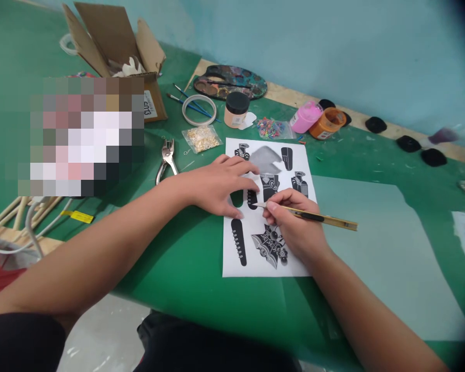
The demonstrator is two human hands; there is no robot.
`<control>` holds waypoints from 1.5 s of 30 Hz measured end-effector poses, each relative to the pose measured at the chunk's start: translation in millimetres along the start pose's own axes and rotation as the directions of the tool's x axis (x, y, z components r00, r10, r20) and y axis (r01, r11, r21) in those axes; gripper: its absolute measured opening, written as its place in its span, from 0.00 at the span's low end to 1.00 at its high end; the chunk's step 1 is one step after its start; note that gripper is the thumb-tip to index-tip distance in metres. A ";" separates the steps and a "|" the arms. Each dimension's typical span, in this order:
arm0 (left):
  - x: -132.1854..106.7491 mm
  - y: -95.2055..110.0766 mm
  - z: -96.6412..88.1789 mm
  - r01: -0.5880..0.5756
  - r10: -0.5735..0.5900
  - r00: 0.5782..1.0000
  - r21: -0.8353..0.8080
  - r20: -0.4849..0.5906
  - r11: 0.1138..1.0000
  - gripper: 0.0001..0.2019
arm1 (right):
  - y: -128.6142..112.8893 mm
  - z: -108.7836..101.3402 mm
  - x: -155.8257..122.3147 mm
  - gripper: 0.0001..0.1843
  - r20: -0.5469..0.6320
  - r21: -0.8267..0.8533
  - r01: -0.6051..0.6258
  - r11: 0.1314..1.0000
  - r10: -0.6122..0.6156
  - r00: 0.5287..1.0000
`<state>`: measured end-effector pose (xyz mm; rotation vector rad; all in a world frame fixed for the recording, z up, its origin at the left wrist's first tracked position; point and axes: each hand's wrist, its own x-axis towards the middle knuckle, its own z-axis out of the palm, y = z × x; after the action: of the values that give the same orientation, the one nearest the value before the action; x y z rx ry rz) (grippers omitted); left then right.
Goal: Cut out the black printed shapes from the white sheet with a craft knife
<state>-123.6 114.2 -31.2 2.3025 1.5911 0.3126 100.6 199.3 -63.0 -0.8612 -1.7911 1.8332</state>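
Note:
A white sheet printed with black-and-white pictures lies on the green table. My left hand rests on its left side with spread fingers, pressing it down. My right hand grips a slim gold-and-black craft knife like a pen. The blade tip points left and meets the small dark printed shape between my two hands. Green shows through a cut-out gap in the paper beside my left thumb. A grey translucent piece lies on the upper part of the sheet, partly behind my left fingers.
A translucent sheet lies to the right. Behind the paper are a hole punch plier, a bag of gold findings, a tape roll, paint jars, and a palette. An open cardboard box stands back left.

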 end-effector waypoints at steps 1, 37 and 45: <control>0.4 0.8 2.7 0.017 -0.017 1.000 0.009 0.002 1.000 0.31 | 1.2 -0.6 0.5 0.05 0.006 0.027 -0.003 1.000 0.003 1.000; 1.8 -7.1 0.3 0.056 -0.048 0.994 -0.076 0.102 0.995 0.30 | -12.5 8.4 -9.2 0.04 0.246 -0.473 0.318 0.822 -0.224 0.943; 1.7 -7.0 0.6 0.062 -0.054 0.992 -0.072 0.112 0.995 0.31 | -14.6 9.1 -8.1 0.05 0.344 -0.469 0.415 0.780 -0.271 0.899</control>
<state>-128.9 118.0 -34.4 2.1740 1.5623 0.2239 98.4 188.2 -47.8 -0.4180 -2.5001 1.2613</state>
